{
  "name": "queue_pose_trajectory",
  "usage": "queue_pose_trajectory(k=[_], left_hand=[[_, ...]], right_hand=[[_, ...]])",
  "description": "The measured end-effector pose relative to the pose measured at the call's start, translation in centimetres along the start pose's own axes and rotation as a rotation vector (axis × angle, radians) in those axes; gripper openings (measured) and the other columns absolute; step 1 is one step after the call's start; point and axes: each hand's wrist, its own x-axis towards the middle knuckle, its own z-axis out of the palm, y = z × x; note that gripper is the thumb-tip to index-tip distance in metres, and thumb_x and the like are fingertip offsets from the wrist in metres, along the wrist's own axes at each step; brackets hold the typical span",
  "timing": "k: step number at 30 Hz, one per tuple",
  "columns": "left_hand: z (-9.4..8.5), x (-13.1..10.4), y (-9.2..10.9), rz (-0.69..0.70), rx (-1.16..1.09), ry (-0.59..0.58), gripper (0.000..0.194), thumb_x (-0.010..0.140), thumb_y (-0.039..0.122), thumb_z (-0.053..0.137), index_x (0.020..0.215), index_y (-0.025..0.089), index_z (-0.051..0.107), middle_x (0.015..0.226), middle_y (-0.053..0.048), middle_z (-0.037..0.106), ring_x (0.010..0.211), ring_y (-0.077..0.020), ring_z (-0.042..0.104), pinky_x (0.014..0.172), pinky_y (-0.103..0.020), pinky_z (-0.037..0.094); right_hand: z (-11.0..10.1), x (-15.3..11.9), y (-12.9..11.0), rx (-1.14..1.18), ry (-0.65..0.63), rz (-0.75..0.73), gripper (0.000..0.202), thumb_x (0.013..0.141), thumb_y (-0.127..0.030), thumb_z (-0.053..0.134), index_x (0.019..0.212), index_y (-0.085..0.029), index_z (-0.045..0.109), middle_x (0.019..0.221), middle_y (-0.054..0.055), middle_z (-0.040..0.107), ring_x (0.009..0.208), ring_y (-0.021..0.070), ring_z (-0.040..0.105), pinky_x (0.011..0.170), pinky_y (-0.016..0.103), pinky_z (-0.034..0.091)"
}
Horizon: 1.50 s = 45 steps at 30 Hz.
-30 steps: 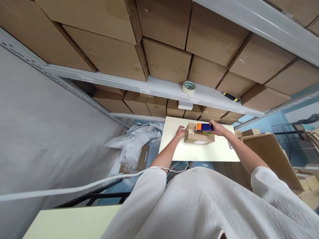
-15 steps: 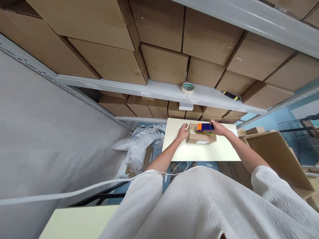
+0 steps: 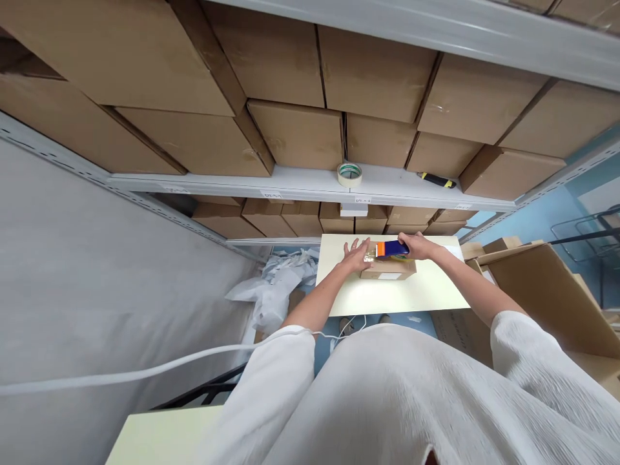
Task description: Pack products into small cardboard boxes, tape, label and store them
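A small cardboard box [image 3: 375, 271] with a white label [image 3: 389, 276] on its near side lies on the pale yellow tabletop [image 3: 349, 300]. My right hand [image 3: 414, 246] grips a blue and orange tape dispenser [image 3: 393, 249] over the top of the box. Clear tape [image 3: 370, 256] shows at the dispenser's orange end. My left hand [image 3: 356, 255] rests at the box's left end with its fingers spread, touching the box near the tape. Part of the box top is hidden under the dispenser and my fingers.
Shelves [image 3: 300, 184] packed with cardboard boxes stand beyond the table. A tape roll [image 3: 349, 174] and a utility knife [image 3: 437, 180] lie on the shelf edge. White plastic wrapping [image 3: 276, 290] is heaped at left; a large open carton [image 3: 547, 290] stands at right. A white cable [image 3: 145, 372] crosses my left side.
My left hand has moved from beside the box onto its left end, fingers now spread. The tape dispenser has shifted slightly left along the box top. The view has tilted a little.
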Motion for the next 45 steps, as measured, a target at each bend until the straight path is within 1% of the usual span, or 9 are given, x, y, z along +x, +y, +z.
queue_pose_trajectory(k=[3,6,11,17,21,26,35,40,45], left_hand=[[-0.1,0.2,0.1,-0.017,0.001,-0.005,0.118,0.082,0.046,0.083,0.177,0.032,0.014,0.182,-0.015,0.026,0.172,-0.0421,0.005,0.131,-0.071,-0.010],[-0.1,0.2,0.2,-0.032,0.007,-0.009,0.116,0.082,0.044,0.082,0.177,0.033,0.016,0.183,-0.014,0.025,0.171,-0.0424,0.006,0.130,-0.072,-0.011],[-0.3,-0.2,0.5,-0.041,0.004,-0.011,0.111,0.082,0.041,0.082,0.176,0.035,0.022,0.184,-0.012,0.024,0.171,-0.0444,0.007,0.130,-0.073,-0.008],[-0.6,-0.1,1.1,-0.081,0.057,-0.045,0.108,0.085,0.040,0.079,0.176,0.035,0.021,0.185,-0.012,0.019,0.171,-0.0445,0.007,0.130,-0.074,-0.007],[-0.7,0.1,1.5,-0.110,0.095,-0.064,0.109,0.085,0.040,0.078,0.177,0.034,0.018,0.185,-0.012,0.017,0.171,-0.0447,0.009,0.130,-0.075,-0.007],[-0.6,-0.1,1.9,-0.130,0.115,-0.075,0.109,0.086,0.040,0.077,0.177,0.035,0.016,0.185,-0.012,0.016,0.171,-0.0436,0.010,0.131,-0.074,-0.004],[-0.4,0.1,2.3,-0.157,0.129,-0.052,0.113,0.083,0.037,0.079,0.177,0.036,0.017,0.185,-0.012,0.017,0.170,-0.0461,0.011,0.129,-0.076,-0.007],[-0.5,0.3,2.6,-0.166,0.137,-0.066,0.111,0.082,0.035,0.079,0.176,0.035,0.019,0.185,-0.013,0.016,0.170,-0.0458,0.012,0.130,-0.077,-0.005],[-0.5,0.5,2.7,-0.167,0.121,-0.070,0.111,0.081,0.033,0.079,0.176,0.034,0.021,0.185,-0.013,0.018,0.169,-0.0453,0.016,0.131,-0.075,0.001]], right_hand=[[-0.1,-0.9,0.7,0.015,-0.009,-0.007,0.035,0.090,-0.045,0.068,0.104,-0.028,0.041,0.094,0.001,0.070,0.079,0.0220,0.058,0.088,0.035,0.028],[0.0,-2.4,2.3,0.014,-0.002,0.007,0.037,0.092,-0.052,0.066,0.105,-0.028,0.042,0.091,0.001,0.069,0.076,0.0218,0.057,0.089,0.035,0.029],[0.7,-6.2,7.0,-0.088,0.007,0.052,0.028,0.091,-0.038,0.065,0.103,-0.027,0.043,0.090,0.003,0.070,0.076,0.0235,0.058,0.089,0.036,0.030],[1.6,-11.6,12.9,-0.125,-0.009,0.163,0.026,0.096,-0.042,0.063,0.104,-0.027,0.043,0.090,0.005,0.070,0.081,0.0268,0.062,0.091,0.038,0.033],[2.2,-13.3,15.1,-0.132,-0.013,0.196,0.022,0.096,-0.038,0.060,0.107,-0.026,0.045,0.095,0.009,0.072,0.085,0.0286,0.063,0.094,0.041,0.035],[3.0,-13.6,15.8,-0.107,-0.013,0.189,0.022,0.094,-0.033,0.062,0.108,-0.026,0.047,0.101,0.012,0.074,0.091,0.0311,0.066,0.095,0.041,0.038],[3.6,-14.4,17.2,-0.131,-0.028,0.160,0.025,0.098,-0.045,0.062,0.107,-0.027,0.047,0.102,0.012,0.074,0.089,0.0306,0.067,0.091,0.040,0.039],[3.7,-13.8,17.1,-0.198,-0.049,0.179,0.023,0.094,-0.031,0.063,0.112,-0.026,0.051,0.108,0.014,0.074,0.096,0.0323,0.067,0.091,0.042,0.039],[4.7,-11.4,15.4,-0.271,-0.081,0.190,0.041,0.086,-0.016,0.065,0.126,-0.024,0.054,0.116,0.019,0.073,0.104,0.0345,0.068,0.093,0.044,0.039]])
